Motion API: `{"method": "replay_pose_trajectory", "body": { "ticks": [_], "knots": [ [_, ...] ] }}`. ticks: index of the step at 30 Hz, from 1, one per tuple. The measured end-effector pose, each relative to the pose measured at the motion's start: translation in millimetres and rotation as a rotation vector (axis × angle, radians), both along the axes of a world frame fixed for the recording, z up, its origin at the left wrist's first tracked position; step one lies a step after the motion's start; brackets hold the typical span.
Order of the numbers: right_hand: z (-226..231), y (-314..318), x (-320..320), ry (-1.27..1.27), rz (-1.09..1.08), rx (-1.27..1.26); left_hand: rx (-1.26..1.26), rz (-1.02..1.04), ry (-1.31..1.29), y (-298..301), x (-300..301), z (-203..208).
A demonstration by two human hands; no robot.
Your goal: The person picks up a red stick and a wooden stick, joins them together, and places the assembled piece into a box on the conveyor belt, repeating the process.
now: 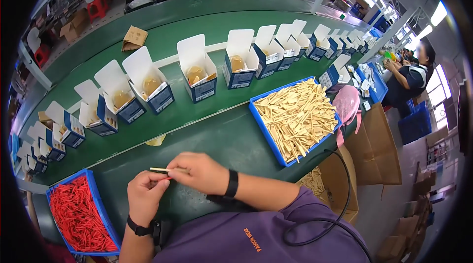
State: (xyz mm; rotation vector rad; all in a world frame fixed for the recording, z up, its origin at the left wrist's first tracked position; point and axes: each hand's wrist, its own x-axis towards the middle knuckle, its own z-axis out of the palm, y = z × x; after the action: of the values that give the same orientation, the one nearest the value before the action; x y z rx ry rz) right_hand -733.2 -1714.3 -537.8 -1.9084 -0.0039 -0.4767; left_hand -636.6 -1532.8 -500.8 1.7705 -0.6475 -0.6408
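Observation:
My left hand point(144, 195) and my right hand point(198, 170) meet over the green table, just in front of me, fingers pinched close together. A thin pale wooden stick point(157, 169) pokes out to the left from the fingertips of my right hand. A sliver of a red plastic stick point(169, 178) shows at the fingertips of my left hand; most of it is hidden. Left of my left hand stands a blue tray of red sticks point(79, 216). Beyond my right hand, to the right, a blue tray holds a heap of flat wooden sticks point(295, 117).
Open blue-and-white boxes point(201, 89) line the green conveyor point(172, 73) ahead. A crumpled brown packet point(134, 38) lies on it. To the right are a pink bag point(346, 103), a large cardboard box point(377, 149) and a black cable point(347, 179). A co-worker point(411, 78) stands farther right.

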Motion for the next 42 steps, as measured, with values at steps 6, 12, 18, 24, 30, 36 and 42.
{"method": "replay_pose_trajectory", "body": {
  "ticks": [6,12,18,24,30,36,42],
  "knots": [
    [-15.4,0.8,-1.0,0.15,-0.057,0.157,-0.404,0.22,0.522,-22.9,-1.1,-34.1],
    [-34.3,-11.4,-1.6,0.154,0.019,0.131,-0.037,0.132,-0.134,-31.3,-5.1,-31.4],
    [-34.2,-17.8,1.3,0.303,0.136,0.892,0.026,0.143,0.21,-31.1,-6.7,-40.0],
    [-43.0,-22.1,-0.5,0.291,0.015,0.865,-0.052,0.175,0.14,-44.3,-15.3,-53.0],
    [-44.8,-20.3,0.2,0.399,0.027,0.77,0.031,0.05,-0.06,-41.1,-14.7,-41.9],
    [-24.9,-33.4,-8.8,0.379,-0.012,0.579,-0.06,-0.05,0.112,-30.6,-7.5,-47.2],
    [54.0,-167.3,-14.3,0.008,-0.775,-0.245,-0.065,0.272,0.165,13.2,32.5,-66.4]
  ]
}}
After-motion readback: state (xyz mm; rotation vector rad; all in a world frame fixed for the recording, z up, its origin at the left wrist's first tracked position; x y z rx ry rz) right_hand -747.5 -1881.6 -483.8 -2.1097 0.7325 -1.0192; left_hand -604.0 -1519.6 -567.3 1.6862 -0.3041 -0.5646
